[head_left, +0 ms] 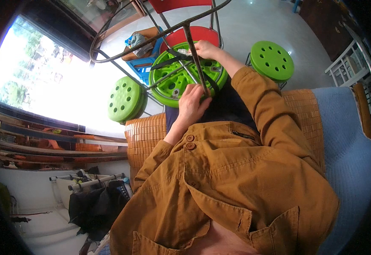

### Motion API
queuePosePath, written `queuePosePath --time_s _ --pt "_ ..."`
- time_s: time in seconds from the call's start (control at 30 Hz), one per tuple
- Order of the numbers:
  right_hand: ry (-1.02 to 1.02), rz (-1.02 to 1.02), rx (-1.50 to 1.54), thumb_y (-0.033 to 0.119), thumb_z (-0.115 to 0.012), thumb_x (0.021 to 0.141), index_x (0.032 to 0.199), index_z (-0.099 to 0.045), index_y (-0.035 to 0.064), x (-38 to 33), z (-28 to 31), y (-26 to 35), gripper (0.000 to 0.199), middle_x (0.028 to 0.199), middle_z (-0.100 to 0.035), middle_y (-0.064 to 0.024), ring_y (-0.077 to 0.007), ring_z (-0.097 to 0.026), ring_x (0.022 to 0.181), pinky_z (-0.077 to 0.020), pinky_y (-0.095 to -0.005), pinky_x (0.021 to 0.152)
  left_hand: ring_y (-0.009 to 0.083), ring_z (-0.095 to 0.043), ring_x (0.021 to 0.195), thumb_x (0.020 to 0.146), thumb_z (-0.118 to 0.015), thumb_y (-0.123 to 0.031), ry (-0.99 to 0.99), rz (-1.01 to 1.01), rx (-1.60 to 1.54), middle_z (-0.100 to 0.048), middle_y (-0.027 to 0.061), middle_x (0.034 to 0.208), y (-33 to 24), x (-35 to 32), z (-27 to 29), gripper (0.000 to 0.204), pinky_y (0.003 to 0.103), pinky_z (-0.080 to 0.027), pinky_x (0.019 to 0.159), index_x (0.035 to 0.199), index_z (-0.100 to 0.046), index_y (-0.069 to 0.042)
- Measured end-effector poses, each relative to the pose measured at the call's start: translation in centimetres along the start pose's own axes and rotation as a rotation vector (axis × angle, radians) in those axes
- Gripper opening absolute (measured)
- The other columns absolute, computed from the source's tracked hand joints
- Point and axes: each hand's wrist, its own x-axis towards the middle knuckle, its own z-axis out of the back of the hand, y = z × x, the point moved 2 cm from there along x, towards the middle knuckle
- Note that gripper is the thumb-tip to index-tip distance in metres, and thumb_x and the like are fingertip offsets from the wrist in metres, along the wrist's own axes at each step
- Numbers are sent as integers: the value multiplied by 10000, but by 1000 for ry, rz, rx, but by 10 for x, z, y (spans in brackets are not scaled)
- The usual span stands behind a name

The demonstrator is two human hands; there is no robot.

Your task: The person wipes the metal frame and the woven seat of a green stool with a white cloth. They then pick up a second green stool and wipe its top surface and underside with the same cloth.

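Observation:
An upturned stool rests on my lap, the ribbed underside of its round green seat (163,87) facing up. Its metal legs rise from the seat to a rusty metal ring (160,33). My left hand (190,104) is closed around the foot of the near leg (199,68), at the seat's near edge. At the far side of the seat, my right hand (207,49) pinches a small crumpled white cloth or tissue (184,52) against the frame. A black strap (164,63) crosses the underside beside it. The right fingertips are partly hidden.
Green stools stand at left (126,97) and right (272,60). Beyond the upturned one is a red folding chair (181,5). A blue plastic stool (142,70) bears a brown item and grey cloth (139,44). I sit on a bamboo mat (145,138); a white rack (351,63) stands right.

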Motion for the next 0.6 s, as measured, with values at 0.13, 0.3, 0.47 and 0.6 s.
queuePosePath --time_s 0.13,0.3,0.47,0.6 --pt "-135 -47 15 182 -643 852 1017 -764 113 8 3 -4 216 961 -719 -186 -333 -695 915 -527 -407 821 332 -575 1064 829 -713 -162 -10 -7 27 -628 110 1046 2 -2 -1 211 425 -491 845 1003 -609 -104" --pt "-558 255 -233 135 -591 888 1006 -743 105 14 -10 -3 195 978 -716 -138 -333 -684 919 -543 -434 854 327 -578 1057 830 -706 -162 5 -8 21 -627 105 1041 -2 -1 1 206 429 -492 836 1001 -607 -103" --pt "-94 202 -335 82 -568 847 1050 -702 57 4 -30 5 245 1052 -692 -154 -334 -667 998 -530 -432 847 322 -576 1035 823 -708 -162 0 -26 17 -624 96 1013 1 1 -1 217 425 -494 818 1001 -603 -97" --pt "131 132 -167 24 -565 794 1048 -727 89 -8 -18 33 308 1009 -693 -201 -369 -672 956 -531 -433 834 317 -572 1030 816 -710 -159 9 4 21 -628 82 1012 -1 -3 0 220 419 -498 824 997 -601 -96"
